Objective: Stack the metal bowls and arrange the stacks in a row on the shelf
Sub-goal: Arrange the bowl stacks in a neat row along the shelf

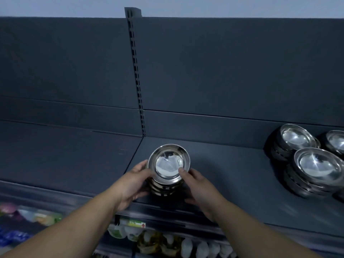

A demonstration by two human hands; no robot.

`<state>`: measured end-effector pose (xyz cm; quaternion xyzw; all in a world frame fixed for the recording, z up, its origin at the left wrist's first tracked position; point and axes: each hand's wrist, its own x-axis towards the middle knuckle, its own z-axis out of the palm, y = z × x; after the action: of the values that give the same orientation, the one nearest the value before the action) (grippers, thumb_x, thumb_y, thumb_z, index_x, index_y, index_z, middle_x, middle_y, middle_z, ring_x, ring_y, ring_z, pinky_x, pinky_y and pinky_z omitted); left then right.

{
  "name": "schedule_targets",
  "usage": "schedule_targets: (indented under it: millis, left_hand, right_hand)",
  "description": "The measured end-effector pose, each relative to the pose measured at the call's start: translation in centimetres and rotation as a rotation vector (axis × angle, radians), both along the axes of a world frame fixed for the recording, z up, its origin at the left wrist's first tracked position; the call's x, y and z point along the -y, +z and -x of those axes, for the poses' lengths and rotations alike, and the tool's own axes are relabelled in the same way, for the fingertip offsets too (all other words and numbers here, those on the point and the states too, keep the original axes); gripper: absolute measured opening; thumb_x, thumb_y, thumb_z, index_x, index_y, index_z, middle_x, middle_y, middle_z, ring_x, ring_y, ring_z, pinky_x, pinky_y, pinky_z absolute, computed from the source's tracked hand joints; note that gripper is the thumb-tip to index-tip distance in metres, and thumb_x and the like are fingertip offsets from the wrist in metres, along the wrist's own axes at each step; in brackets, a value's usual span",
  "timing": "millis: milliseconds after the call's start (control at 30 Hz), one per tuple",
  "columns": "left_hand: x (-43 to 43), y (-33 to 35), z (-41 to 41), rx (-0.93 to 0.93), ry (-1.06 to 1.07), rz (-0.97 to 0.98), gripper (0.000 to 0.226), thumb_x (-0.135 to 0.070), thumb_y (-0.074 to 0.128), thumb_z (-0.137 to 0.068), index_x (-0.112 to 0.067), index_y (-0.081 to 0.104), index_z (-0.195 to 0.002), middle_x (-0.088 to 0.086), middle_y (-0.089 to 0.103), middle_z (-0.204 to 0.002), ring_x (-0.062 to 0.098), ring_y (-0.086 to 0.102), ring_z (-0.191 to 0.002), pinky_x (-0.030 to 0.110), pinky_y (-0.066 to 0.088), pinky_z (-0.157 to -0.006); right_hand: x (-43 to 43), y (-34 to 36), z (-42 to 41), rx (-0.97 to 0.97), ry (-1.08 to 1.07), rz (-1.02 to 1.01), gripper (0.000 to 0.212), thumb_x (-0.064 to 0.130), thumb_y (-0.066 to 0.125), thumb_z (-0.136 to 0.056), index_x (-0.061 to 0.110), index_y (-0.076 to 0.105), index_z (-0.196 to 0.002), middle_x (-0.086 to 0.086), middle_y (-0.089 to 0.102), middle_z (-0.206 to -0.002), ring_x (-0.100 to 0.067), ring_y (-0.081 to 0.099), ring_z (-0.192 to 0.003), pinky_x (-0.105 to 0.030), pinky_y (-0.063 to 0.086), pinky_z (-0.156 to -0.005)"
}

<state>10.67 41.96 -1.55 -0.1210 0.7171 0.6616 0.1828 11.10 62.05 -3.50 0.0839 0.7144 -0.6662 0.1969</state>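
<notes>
Hands: my left hand [134, 183] and right hand [200, 185] clamp the bowl stack [168, 162] between them.
Stack: near the front edge of the shelf [229, 175].
Other stacks [320, 164]: right edge.

Metal bowl stacks: 4. centre stack [168, 163]: 1. right stacks [296, 138] [336, 142] [316, 164]: 3. Possible 5th cut off at the right edge. Bowls per stack: can't tell. Hands: 2, left hand [134, 183] and right hand [199, 185]. Slotted upright [136, 71]: 1.

The dark grey metal shelf [232, 174] carries one stack of shiny round steel bowls [168, 164] near its front left and three more stacks [316, 164] clustered at the right.
</notes>
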Motion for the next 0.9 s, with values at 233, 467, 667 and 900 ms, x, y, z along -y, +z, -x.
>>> schedule_targets:
  millis: [233, 467, 667, 900]
  left_hand:
    - [0.8, 1.2, 0.5, -0.176, -0.034, 0.180, 0.040, -0.020, 0.061, -0.091, -0.033, 0.056, -0.129, -0.019, 0.068, -0.113, -0.003, 0.061, -0.102, 0.019, 0.043, -0.084]
    - [0.5, 1.9, 0.5, -0.229, -0.070, 0.257, 0.035, -0.021, 0.061, -0.092, -0.034, 0.058, -0.125, -0.015, 0.068, -0.111, -0.005, 0.060, -0.099, 0.013, 0.043, -0.080]
    - [1.0, 1.6, 0.7, -0.240, -0.052, 0.354, 0.035, -0.025, 0.064, -0.088, -0.035, 0.061, -0.122, -0.010, 0.072, -0.103, 0.006, 0.067, -0.097, 0.021, 0.049, -0.087]
    - [1.2, 0.9, 1.0, -0.190, -0.015, 0.262, 0.029, -0.023, 0.060, -0.091, -0.030, 0.065, -0.119, -0.009, 0.074, -0.102, 0.009, 0.068, -0.095, 0.028, 0.051, -0.089]
  right_hand:
    - [0.5, 0.8, 0.6, -0.218, -0.245, -0.142, 0.027, 0.038, 0.069, -0.087, 0.024, 0.072, -0.111, 0.007, 0.074, -0.097, -0.013, 0.068, -0.088, -0.040, 0.057, -0.090]
    - [1.3, 0.8, 1.0, -0.165, -0.355, -0.113, 0.032, 0.030, 0.061, -0.090, -0.001, 0.068, -0.082, -0.007, 0.060, -0.070, -0.019, 0.052, -0.067, -0.036, 0.048, -0.065]
    - [1.3, 0.8, 0.7, -0.097, -0.337, -0.038, 0.030, 0.032, 0.064, -0.092, 0.004, 0.071, -0.084, -0.008, 0.067, -0.077, -0.021, 0.060, -0.069, -0.039, 0.060, -0.068]
    - [1.3, 1.2, 1.1, -0.158, -0.312, -0.079, 0.025, 0.042, 0.067, -0.089, 0.019, 0.075, -0.094, 0.009, 0.071, -0.085, -0.007, 0.062, -0.079, -0.033, 0.057, -0.086]
